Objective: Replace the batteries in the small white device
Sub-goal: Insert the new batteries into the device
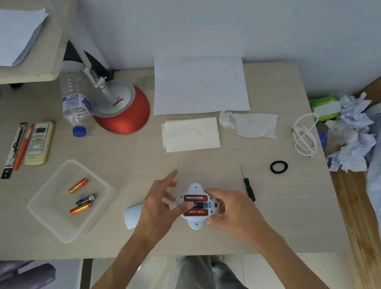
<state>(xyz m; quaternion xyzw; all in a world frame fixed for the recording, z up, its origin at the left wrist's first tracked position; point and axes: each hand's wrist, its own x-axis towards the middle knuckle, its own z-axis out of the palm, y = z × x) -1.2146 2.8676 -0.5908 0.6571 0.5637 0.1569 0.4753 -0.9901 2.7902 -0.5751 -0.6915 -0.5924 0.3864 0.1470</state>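
Note:
The small white device point(196, 188) lies on its face near the table's front edge, its battery bay open. Two red batteries point(195, 197) and a dark blue one between them sit in the bay. My right hand point(227, 210) grips the device's right side. My left hand point(160, 202) is over its left side, thumb pressing the middle blue battery, the other fingers spread and lifted. A white cover piece point(131, 215) lies just left of my left hand, partly hidden by it. A clear plastic tray point(44, 202) to the left holds three loose batteries point(83, 200).
A black-handled screwdriver point(248, 185) lies right of the device, a black ring point(279, 167) beyond it. Folded tissues point(190, 135), paper sheet, red lamp base point(127, 111), water bottle, remote control point(39, 143) and pens sit farther back. A white cable point(304, 135) and crumpled paper lie at the right edge.

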